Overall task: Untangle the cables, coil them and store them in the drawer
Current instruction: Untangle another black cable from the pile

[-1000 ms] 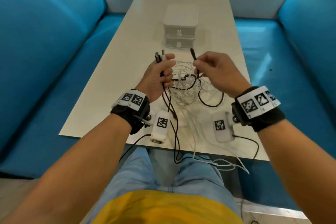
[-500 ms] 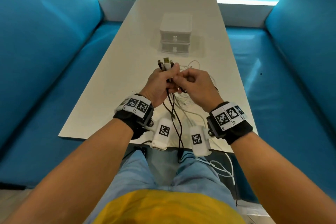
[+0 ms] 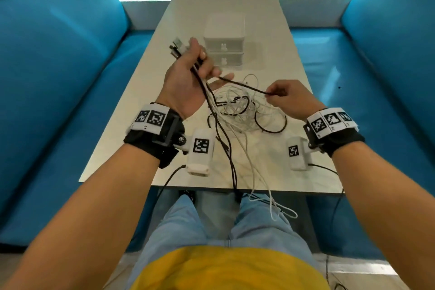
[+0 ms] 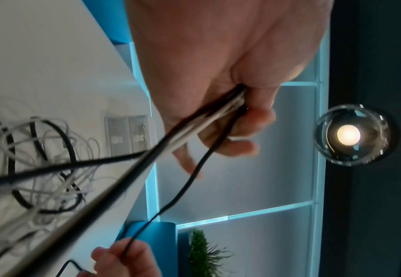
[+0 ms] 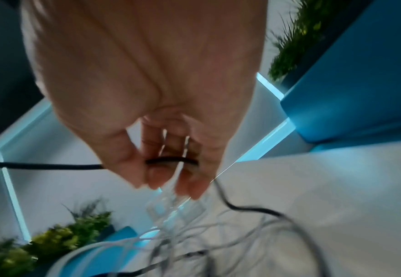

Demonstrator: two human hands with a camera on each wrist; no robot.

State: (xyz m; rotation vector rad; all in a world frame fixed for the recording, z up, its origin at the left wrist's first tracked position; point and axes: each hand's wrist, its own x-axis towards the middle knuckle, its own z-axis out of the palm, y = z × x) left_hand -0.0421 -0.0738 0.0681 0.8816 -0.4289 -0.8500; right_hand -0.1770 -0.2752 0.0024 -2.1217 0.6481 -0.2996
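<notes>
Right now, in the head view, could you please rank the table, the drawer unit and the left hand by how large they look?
1. table, by far the largest.
2. left hand, gripping the cable bundle; raised nearer the camera, which enlarges it.
3. drawer unit, both drawers shut; close to the hand, so ranks 2 and 3 are unsure.

Black and white cables (image 3: 237, 106) tangled on table, closed white drawer unit (image 3: 224, 41) beyond

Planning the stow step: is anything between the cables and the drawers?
No object stands between the tangled cables and the drawer unit on the table. Both drawers look closed, though, and the pile is still uncoiled.
</notes>
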